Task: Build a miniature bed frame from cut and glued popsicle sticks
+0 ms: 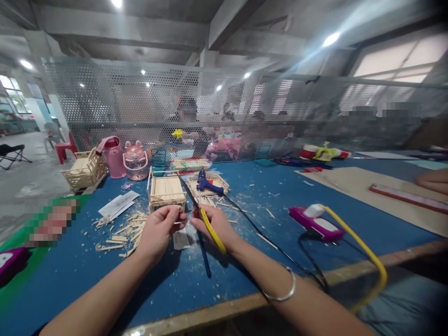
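Note:
My right hand (215, 226) is closed around a yellow-handled tool (212, 231) with a long, dark, narrow front end pointing away from me; its exact kind is unclear. My left hand (163, 228) is closed in a pinch beside it, fingertips close to my right fingers. Whatever is between the left fingers is too small to make out. Just beyond my hands stands a small frame model made of wooden sticks (166, 189). Cut stick pieces (121, 238) lie scattered left of my left hand. A dark blue bar-like item (204, 256) shows below the tool.
A blue glue gun (209, 185) rests on a stick tray behind my hands, its black cord running right. Farther left are another stick model (84, 170), a pink flask (114, 158) and a pink bottle (136, 161). A purple power strip (315, 224) with a yellow cable lies right.

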{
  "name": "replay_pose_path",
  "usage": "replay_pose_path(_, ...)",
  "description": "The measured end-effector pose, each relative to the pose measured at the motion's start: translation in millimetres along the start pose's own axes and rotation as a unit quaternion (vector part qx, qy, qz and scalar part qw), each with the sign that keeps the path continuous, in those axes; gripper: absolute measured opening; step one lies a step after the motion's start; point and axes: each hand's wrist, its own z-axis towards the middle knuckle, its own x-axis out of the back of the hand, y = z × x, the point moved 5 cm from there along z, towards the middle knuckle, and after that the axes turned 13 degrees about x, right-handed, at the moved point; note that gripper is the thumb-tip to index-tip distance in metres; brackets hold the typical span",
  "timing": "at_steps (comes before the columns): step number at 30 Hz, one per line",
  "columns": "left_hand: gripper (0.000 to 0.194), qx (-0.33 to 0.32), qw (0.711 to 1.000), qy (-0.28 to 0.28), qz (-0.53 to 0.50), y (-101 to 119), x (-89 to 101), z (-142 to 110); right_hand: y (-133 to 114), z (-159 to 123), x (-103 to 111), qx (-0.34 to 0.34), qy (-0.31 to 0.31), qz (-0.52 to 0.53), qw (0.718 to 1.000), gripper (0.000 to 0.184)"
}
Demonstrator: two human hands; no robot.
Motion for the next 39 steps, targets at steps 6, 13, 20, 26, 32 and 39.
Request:
replay_pose_path(6, 0.029, 0.001, 0.988, -0.027, 0.154, -1.5, -6.0, -2.2, -3.8, 0.8, 27.6, -0.027, 0.057, -0.080, 0.995, 0.048)
replay_pose_path(13, 0.011, -0.022, 0.933, -0.088, 0.349, -10.6, -16.8, -12.4, 6.4, -44.4, 98.1, -0.252, -0.131, -0.402, 0.870, 0.048)
replay_pose_path(20, 0.012, -0.038, 0.935, -0.049, 0.350, -9.8, -10.8, -5.5, 43.3, -64.2, 105.1, -0.296, -0.200, -0.434, 0.827, 0.029)
replay_pose_path(26, 0.025, 0.075, 0.972, -0.020, 0.224, -15.8, -2.4, 4.0, 19.3, -26.8, 85.3, -0.183, -0.230, -0.489, 0.821, 0.018)
replay_pose_path(32, 0.034, 0.108, 0.988, -0.052, 0.099, -17.3, 0.1, 8.3, -40.7, 18.4, 30.7, 0.100, -0.168, -0.250, 0.948, 0.029)
replay_pose_path(39, 0.030, 0.065, 0.986, -0.015, 0.151, -9.2, 3.6, 8.8, -22.5, 49.9, 11.5, 0.133, -0.157, -0.008, 0.979, 0.010)
